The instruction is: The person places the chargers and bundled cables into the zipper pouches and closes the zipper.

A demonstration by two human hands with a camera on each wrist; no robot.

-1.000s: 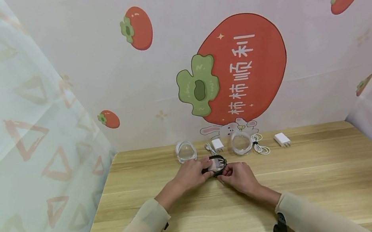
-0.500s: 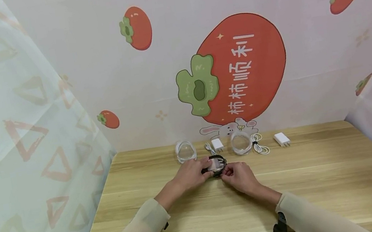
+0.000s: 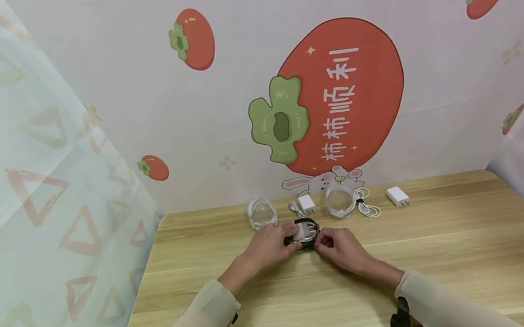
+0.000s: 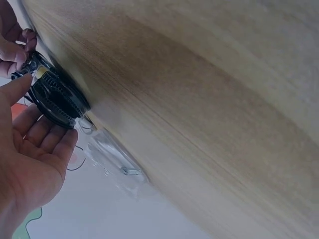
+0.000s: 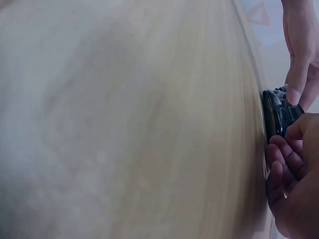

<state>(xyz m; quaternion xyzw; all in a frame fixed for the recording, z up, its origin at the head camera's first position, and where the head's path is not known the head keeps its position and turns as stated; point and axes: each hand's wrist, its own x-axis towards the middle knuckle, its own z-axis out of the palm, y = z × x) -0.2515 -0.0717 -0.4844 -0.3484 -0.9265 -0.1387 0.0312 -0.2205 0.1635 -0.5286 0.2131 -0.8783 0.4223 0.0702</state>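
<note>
A small oval zipper pouch (image 3: pixel 317 231) with black edging stands close over the table between my hands. Its black zipper teeth (image 4: pixel 59 87) show in the left wrist view. A pale charger plug (image 3: pixel 301 231) with metal prongs shows within its outline. My left hand (image 3: pixel 268 246) holds the pouch from the left, thumb on one side and fingers along the other. At the pouch's right edge, my right hand (image 3: pixel 341 249) has its thumb and forefinger pinched together, the other fingers curled. The right wrist view shows these fingertips right on the edge; what lies between them is hidden.
Along the back of the wooden table (image 3: pixel 454 225) lie two clear round pouches (image 3: pixel 262 212), a white charger plug (image 3: pixel 306 203), a white cable (image 3: pixel 295 209), a tied white cable (image 3: pixel 369 208) and another white plug (image 3: pixel 398 196). A printed cloth wall (image 3: pixel 212 103) rises behind.
My right fingers have slid a little to the right along the pouch's near edge, and the right forearm has shifted slightly right. The left hand keeps its hold in place.
</note>
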